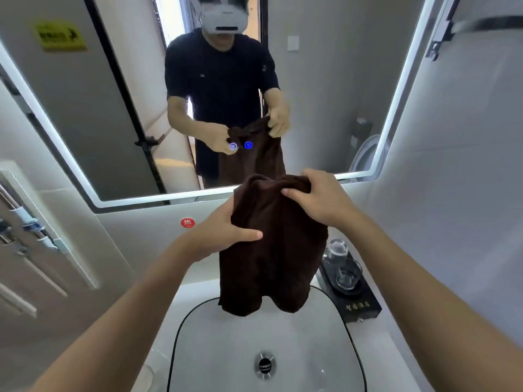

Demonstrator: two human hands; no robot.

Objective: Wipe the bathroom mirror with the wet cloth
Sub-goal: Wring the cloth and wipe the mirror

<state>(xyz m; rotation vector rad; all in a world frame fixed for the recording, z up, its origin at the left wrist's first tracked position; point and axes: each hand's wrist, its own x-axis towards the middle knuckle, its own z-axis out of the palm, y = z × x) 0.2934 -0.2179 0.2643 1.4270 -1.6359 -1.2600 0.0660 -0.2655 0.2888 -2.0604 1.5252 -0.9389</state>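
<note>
A dark brown cloth (276,250) hangs in front of me over the white sink (311,349). My left hand (223,233) grips the cloth's left side with the thumb across its front. My right hand (319,198) pinches the bunched top edge from the right. The bathroom mirror (85,108) with a lit frame fills the wall ahead, above and behind the cloth, which does not touch it. The mirror reflects a person in a dark shirt holding the same cloth.
Two blue-lit touch buttons (240,145) glow on the mirror's lower middle. A black tray (353,292) with two upturned glasses stands right of the sink. A red round sticker (187,222) marks the wall below the mirror. A towel rail (28,222) is on the left wall.
</note>
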